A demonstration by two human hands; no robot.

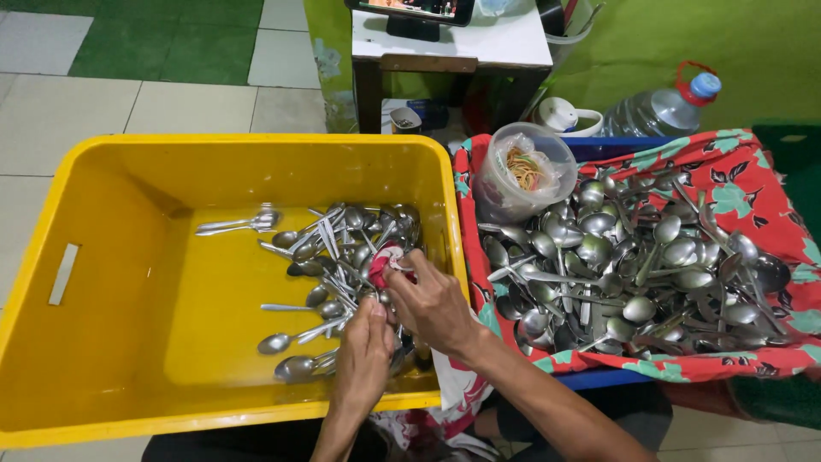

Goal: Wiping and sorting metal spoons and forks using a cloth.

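Both my hands are inside a big yellow plastic tub, over its right side. My right hand pinches a red and white cloth, pressing it onto metal cutlery. My left hand sits just below it, fingers closed around a spoon handle whose end is hidden. A loose pile of steel spoons and forks lies on the tub's floor under and around the hands. A pair of forks rests apart at the back left of the tub.
To the right, a heap of several steel spoons lies on a red floral cloth over a blue crate. A clear tub of rubber bands sits at its back left. A water jug and a small table stand behind.
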